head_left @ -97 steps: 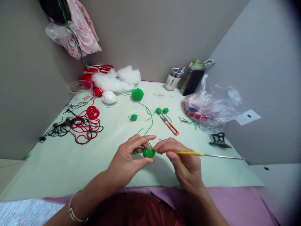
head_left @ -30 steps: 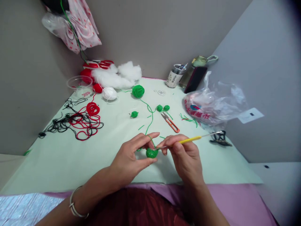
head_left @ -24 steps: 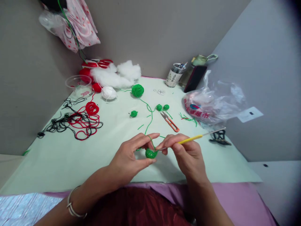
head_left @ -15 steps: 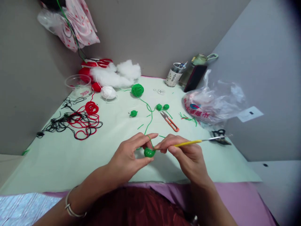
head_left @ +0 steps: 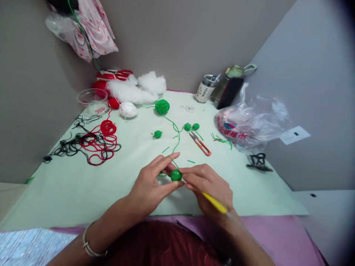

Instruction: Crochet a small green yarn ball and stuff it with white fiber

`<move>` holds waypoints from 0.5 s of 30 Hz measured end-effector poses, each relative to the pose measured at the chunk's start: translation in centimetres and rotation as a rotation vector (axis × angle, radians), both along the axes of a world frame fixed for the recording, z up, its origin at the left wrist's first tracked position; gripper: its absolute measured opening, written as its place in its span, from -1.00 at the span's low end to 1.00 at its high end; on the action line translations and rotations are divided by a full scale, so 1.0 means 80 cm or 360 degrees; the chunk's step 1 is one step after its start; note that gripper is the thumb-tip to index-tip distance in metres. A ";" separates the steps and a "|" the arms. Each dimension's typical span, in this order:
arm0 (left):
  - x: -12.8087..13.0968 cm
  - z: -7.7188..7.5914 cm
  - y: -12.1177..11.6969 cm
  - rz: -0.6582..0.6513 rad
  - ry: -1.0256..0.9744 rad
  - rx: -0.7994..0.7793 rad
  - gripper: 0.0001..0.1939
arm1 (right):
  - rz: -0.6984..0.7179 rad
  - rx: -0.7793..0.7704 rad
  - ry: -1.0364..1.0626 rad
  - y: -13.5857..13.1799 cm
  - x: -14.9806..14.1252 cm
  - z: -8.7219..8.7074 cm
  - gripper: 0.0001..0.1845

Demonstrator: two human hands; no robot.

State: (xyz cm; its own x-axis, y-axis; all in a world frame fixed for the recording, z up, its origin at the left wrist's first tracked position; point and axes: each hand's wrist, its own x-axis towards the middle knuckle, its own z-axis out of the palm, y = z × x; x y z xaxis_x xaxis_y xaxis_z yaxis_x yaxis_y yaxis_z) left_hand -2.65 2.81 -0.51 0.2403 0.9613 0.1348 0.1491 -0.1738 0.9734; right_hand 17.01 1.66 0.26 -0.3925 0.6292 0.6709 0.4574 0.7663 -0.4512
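Note:
My left hand (head_left: 151, 184) pinches a small green crocheted ball (head_left: 176, 174) between thumb and fingers, with green yarn looped over the index finger. My right hand (head_left: 209, 186) is closed on a crochet hook with a yellow handle (head_left: 214, 202); the handle points back toward me and the hook end sits at the ball. The green strand (head_left: 177, 138) runs from the ball up the pale green table (head_left: 69, 184) to a green yarn ball (head_left: 162, 106).
Orange-handled snips (head_left: 200, 143), three small green crocheted balls (head_left: 191, 126), tangled red and black yarn (head_left: 91, 142), a white ball (head_left: 128, 109), white stuffing (head_left: 138, 88), a clear cup (head_left: 93, 99), a jar (head_left: 204, 88), a plastic bag (head_left: 249, 123) and a black clip (head_left: 257, 162) lie around.
The hook swung round: its handle pointed right across the table, now it points back toward me. My right hand turned over with it. The left hand keeps the green ball.

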 end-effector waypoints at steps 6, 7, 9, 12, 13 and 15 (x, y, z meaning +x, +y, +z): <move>0.000 0.003 -0.015 0.0015 -0.0383 -0.0258 -0.48 | -0.0328 0.0471 -0.0340 -0.019 -0.005 -0.020 -0.62; -0.001 0.005 -0.017 -0.0048 -0.0478 -0.0345 -0.50 | -0.0346 0.0492 -0.0327 -0.022 -0.004 -0.022 -0.60; -0.004 0.007 -0.020 -0.0187 -0.0677 -0.0510 -0.58 | -0.0374 0.0519 -0.0280 -0.028 -0.002 -0.025 -0.55; -0.004 0.011 -0.019 -0.0250 -0.0882 -0.0715 -0.64 | -0.0336 0.0568 -0.0324 -0.034 0.000 -0.022 -0.56; -0.003 0.012 -0.018 -0.0243 -0.0931 -0.0788 -0.63 | -0.0310 0.0574 -0.0361 -0.035 0.001 -0.020 -0.57; -0.001 0.013 -0.016 -0.0253 -0.1017 -0.0937 -0.56 | -0.0272 0.0570 -0.0384 -0.037 0.001 -0.016 -0.59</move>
State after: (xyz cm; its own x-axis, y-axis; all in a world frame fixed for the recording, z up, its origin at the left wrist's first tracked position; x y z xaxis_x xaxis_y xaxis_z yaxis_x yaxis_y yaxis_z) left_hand -2.74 1.52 0.52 0.4251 0.8786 -0.2177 -0.4375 0.4100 0.8003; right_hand 17.11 -1.33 -1.02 -0.4750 0.4439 0.7598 0.6500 0.7590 -0.0371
